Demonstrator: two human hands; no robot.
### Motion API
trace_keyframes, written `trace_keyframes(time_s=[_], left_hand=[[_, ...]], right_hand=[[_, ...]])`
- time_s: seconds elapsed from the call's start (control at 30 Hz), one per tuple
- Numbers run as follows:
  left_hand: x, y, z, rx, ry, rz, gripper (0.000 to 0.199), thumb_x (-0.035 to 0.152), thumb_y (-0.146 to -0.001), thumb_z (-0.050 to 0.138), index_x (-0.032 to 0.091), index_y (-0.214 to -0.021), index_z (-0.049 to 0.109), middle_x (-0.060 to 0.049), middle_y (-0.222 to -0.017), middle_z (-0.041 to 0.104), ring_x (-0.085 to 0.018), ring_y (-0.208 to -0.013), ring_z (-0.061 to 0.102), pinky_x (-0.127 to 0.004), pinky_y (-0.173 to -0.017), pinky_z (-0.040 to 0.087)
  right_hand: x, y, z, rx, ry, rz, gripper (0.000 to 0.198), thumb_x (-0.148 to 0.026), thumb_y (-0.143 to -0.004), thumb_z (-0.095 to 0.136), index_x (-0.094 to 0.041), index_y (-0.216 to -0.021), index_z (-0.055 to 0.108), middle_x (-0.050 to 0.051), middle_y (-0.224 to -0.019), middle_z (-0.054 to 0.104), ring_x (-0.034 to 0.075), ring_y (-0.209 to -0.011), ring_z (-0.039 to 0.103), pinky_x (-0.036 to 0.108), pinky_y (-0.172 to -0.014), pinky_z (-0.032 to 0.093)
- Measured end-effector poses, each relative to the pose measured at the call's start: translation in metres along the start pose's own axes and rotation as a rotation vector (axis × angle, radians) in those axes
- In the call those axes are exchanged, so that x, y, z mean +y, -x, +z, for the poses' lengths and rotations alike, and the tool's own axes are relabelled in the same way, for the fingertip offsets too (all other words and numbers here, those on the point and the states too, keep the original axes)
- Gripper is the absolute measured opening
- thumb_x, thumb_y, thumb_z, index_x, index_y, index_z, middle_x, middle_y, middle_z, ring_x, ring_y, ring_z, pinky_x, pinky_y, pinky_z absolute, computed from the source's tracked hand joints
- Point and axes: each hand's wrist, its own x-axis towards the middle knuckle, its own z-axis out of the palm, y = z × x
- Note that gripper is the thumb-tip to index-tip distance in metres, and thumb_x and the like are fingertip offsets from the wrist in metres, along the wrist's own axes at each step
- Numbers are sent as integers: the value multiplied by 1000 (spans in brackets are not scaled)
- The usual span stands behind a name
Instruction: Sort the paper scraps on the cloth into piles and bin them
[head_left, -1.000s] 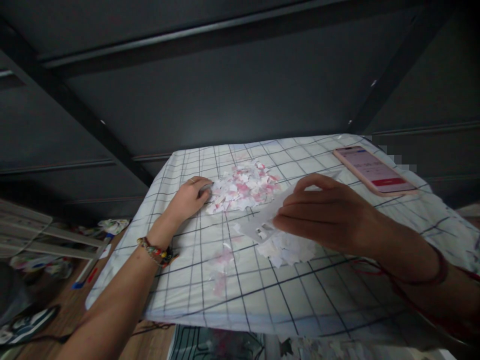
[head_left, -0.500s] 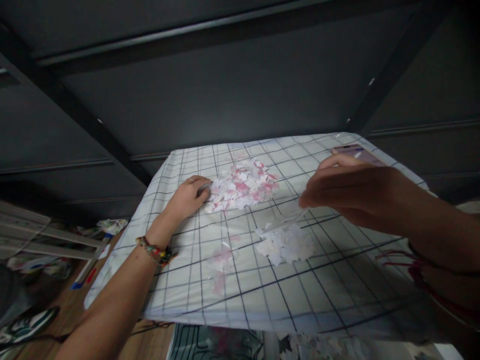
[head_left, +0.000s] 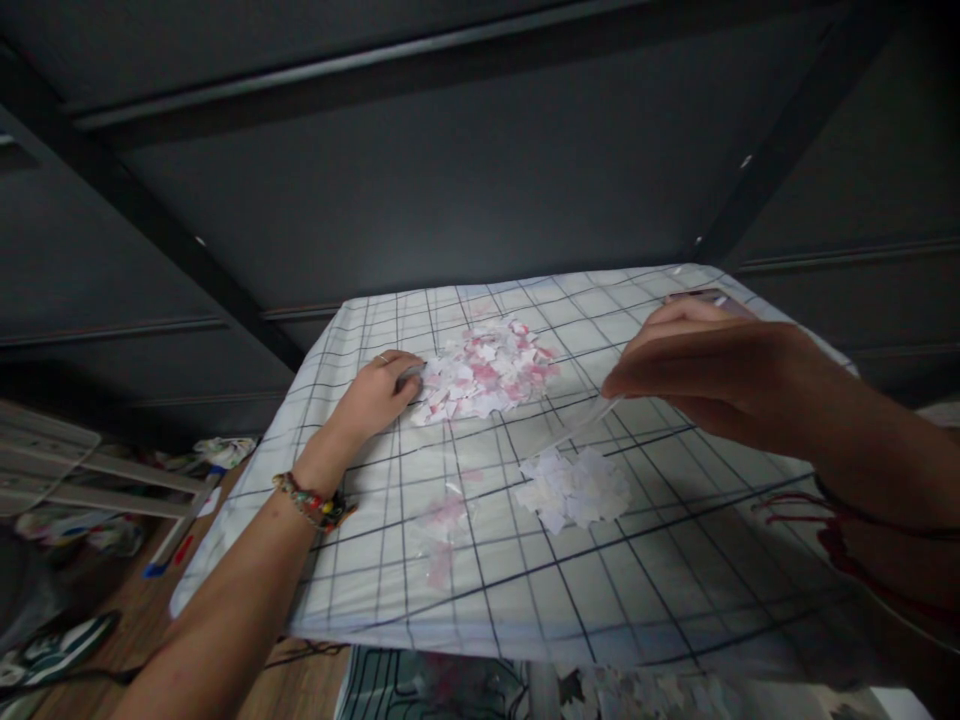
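Note:
My left hand point(head_left: 385, 393) rests at the left edge of a pile of white and pink paper scraps point(head_left: 484, 370). Its fingers are slightly curled, with the thumb apart from the forefinger. My right hand point(head_left: 675, 365) is closed, pinching a long, thin, clear plastic strip point(head_left: 574, 425). The strip slants down leftward towards a smaller heap of white paper scraps point(head_left: 577, 488); whether its end touches the heap I cannot tell. A crumpled clear plastic piece with pink patches point(head_left: 444, 530) lies left of that heap.
A checked cloth point(head_left: 360, 560) covers the table. Behind my right hand lies a partly hidden phone point(head_left: 705, 296). Dark panels point(head_left: 465, 180) stand along the table's far side. Below the front edge are more scraps point(head_left: 652, 695); a white frame point(head_left: 142, 490) stands at left.
My right hand has lifted slightly, and the clear strip has risen with it off the white heap's upper edge. My left hand and both piles look the same.

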Motion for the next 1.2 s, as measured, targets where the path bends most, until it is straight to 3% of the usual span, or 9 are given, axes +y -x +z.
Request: trace_keyframes(time_s=[0.23,0.43,0.63,0.73,0.9,1.2], left_hand=[[0,0,-1,4,5,0,36,27,-82,39,10,-105,62,-12,-109,63,-24,-102,57,-40,-95,44],[-1,0,0,3,5,6,36,27,-82,39,10,-105,62,-12,-108,63,-24,-102,58,-40,-95,45],[1,0,-1,6,-1,-3,37,27,-82,39,11,-105,62,-12,-109,63,-24,-102,57,-40,-96,44],[1,0,-1,8,0,-1,37,27,-82,39,10,-105,62,-12,-109,63,-24,-102,57,-39,-96,44],[1,1,-1,3,0,-6,36,27,-83,40,11,-105,62,-12,-109,63,-24,-103,57,-38,-96,44],[0,1,-1,-11,-2,-20,33,26,-82,41,14,-105,62,-10,-110,63,-24,-104,56,-39,-97,43]], right_hand=[[-7,-2,7,78,76,-14,24,-6,-88,40,-24,-89,56,-2,-77,66,10,-69,57,29,-67,45],[-6,-2,5,15,12,-18,22,-10,-90,41,-26,-88,56,-5,-71,65,10,-65,56,29,-67,46],[-4,1,10,138,109,22,22,-6,-88,44,-25,-90,55,-2,-76,65,11,-68,57,30,-67,46],[-2,2,6,97,27,52,19,-10,-89,45,-25,-88,55,-4,-71,64,11,-66,57,30,-68,47],[-5,-1,11,29,48,-21,21,-9,-90,40,-24,-90,55,-4,-74,66,10,-66,57,29,-68,46],[-8,-1,14,167,93,56,21,-6,-86,48,-25,-91,56,-1,-77,65,12,-72,56,30,-69,46]])
